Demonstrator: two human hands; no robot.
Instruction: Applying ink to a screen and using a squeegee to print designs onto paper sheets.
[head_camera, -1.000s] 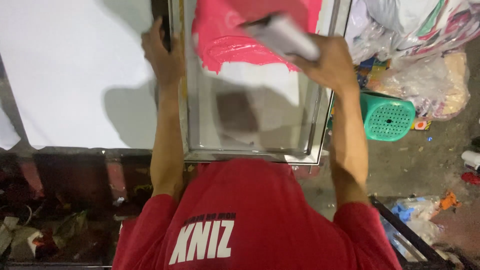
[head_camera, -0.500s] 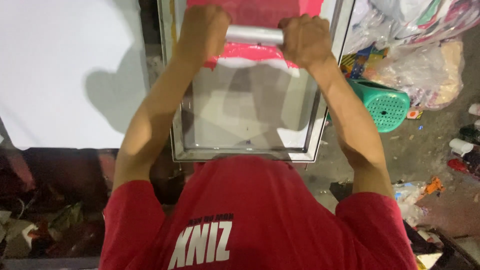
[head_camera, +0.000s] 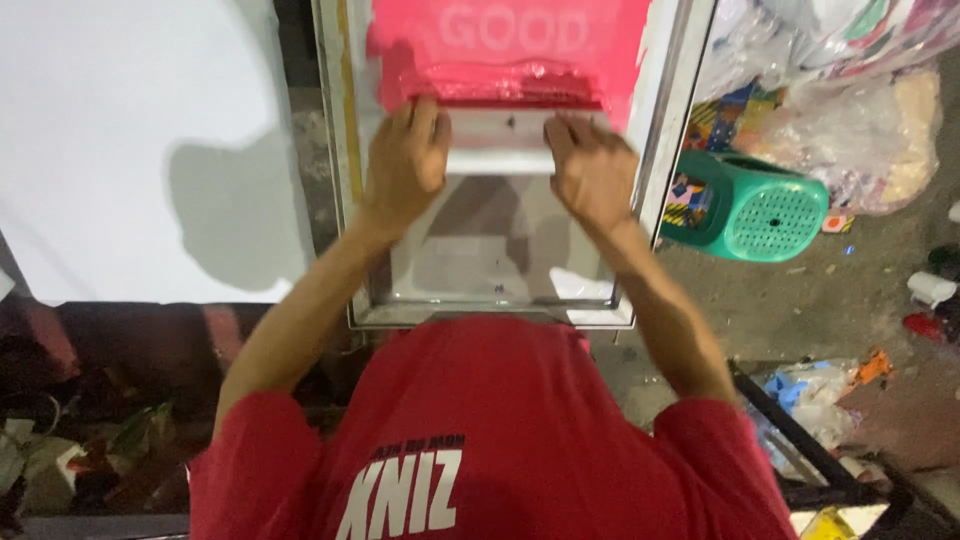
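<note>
Both hands press a pale squeegee (head_camera: 497, 140) on the framed printing screen (head_camera: 655, 150): left hand (head_camera: 405, 160) and right hand (head_camera: 592, 170) have fingers curled over its top edge, gripping near each end. Its long axis runs left-right, pink ink (head_camera: 510, 60) lying just beyond the fingers, both hands equally near. White sheet (head_camera: 130, 130) left, green stool (head_camera: 765, 210) right, littered floor.

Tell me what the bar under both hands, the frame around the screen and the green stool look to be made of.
Bar under the left hand and right hand: pale grey, dull sheen, probably metal, possibly aluminium; the blade is hidden by pink ink.
Frame: light, straight-edged strips, likely metal or painted wood; hard to tell.
Green stool: glossy moulded plastic with a perforated seat.
</note>
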